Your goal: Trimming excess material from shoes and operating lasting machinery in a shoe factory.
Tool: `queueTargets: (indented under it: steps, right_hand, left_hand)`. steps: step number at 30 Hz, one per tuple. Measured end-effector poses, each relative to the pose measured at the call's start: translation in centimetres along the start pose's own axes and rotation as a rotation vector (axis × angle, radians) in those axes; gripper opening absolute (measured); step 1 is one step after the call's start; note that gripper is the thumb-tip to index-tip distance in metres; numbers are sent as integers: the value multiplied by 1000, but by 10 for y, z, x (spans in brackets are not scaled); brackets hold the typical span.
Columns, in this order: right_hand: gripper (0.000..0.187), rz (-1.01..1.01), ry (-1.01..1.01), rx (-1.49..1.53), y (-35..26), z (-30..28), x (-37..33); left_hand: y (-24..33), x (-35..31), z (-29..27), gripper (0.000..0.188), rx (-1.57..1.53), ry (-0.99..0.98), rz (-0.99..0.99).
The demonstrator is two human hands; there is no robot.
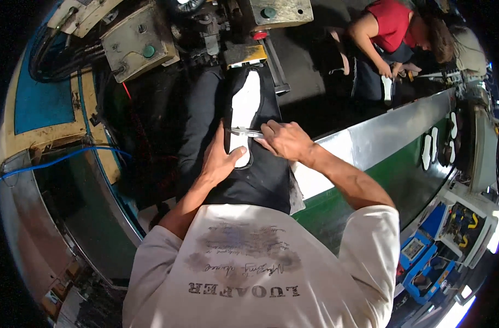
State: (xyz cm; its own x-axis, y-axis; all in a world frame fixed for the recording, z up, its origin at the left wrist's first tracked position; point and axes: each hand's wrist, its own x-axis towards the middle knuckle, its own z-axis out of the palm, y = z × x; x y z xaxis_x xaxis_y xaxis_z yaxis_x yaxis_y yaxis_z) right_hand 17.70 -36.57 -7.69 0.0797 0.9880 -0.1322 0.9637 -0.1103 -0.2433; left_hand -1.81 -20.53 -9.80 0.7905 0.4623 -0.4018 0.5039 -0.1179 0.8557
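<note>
A dark shoe upper with a white sole-shaped bottom (245,104) lies on my lap, bottom up, its long axis pointing away from me. My left hand (221,158) grips its near left side, the thumb pressed on the white surface. My right hand (284,141) is closed around a shiny metal tool (248,132), which looks like pincers. The tool lies crosswise over the narrow middle of the white bottom. Its handles are mostly hidden in my right fingers.
Machine parts with control boxes (137,49) stand ahead. On my right runs a green conveyor belt (380,180) with a metal edge (369,142), carrying several white-soled pieces (427,152). A co-worker in red (390,24) holds a similar piece. Blue trays (424,268) sit at far right.
</note>
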Motion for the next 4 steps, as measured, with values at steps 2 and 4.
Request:
queueTargets:
  steps: [2, 4]
  right_hand:
    - [37, -18, 202, 110, 10, 28, 6]
    - [40, 13, 197, 113, 9, 33, -6]
  left_hand:
    - [-3, 3, -6, 99, 96, 39, 12]
    - [-5, 4, -12, 103, 38, -19, -17]
